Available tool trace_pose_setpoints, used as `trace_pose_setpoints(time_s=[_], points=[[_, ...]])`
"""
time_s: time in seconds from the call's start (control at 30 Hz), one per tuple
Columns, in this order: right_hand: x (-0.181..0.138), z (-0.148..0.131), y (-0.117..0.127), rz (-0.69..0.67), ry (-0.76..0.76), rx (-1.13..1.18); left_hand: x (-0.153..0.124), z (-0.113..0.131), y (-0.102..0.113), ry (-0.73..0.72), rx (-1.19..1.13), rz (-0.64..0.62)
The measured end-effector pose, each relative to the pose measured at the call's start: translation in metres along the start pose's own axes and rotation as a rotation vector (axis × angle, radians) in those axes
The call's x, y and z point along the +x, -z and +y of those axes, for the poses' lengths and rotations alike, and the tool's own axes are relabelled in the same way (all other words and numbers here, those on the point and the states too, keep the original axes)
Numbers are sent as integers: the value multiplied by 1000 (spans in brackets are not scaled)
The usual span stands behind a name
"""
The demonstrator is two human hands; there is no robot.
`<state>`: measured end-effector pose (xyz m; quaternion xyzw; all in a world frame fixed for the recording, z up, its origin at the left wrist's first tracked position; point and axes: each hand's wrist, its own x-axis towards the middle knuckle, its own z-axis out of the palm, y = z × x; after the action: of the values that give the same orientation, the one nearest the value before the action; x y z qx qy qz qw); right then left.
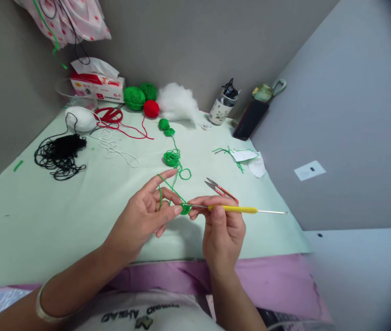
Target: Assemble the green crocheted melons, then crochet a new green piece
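Between thumb and fingers, my left hand (147, 207) pinches a small green crochet piece (185, 209). Green yarn (171, 187) loops over its raised index finger and runs back to a loose green tangle (172, 158) on the table. My right hand (221, 223) is closed round the yellow handle of a crochet hook (238, 209). The hook's left tip meets the green piece, and its other metal end points right. Just behind my right hand lie orange-handled thread snips (221, 191), partly hidden by the fingers.
Black yarn (64, 154), a white ball (81, 118) and red scissors (110, 115) lie at left. Along the back stand a tissue box (97, 87), green balls (134, 98), a red ball (151, 108), white stuffing (178, 103), a pen cup (222, 109) and a phone (251, 119).
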<state>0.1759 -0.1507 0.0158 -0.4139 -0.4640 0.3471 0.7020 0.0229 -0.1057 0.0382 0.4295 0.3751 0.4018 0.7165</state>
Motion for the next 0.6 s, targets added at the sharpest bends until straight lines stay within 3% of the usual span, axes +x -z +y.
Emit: trace_pose_setpoints(time_s=[0.13, 0.37, 0.47, 0.6], points=[[-2, -1, 0, -13, 132, -189, -2, -2, 1, -52, 111, 70], [-12, 0, 5, -207, 482, -597, -7, 2, -10, -159, 211, 275], [-18, 4, 7, -238, 594, -824, -6, 3, -11, -128, 135, 266], [-22, 13, 6, -183, 627, -773, -3, 2, -9, -74, 14, 189]])
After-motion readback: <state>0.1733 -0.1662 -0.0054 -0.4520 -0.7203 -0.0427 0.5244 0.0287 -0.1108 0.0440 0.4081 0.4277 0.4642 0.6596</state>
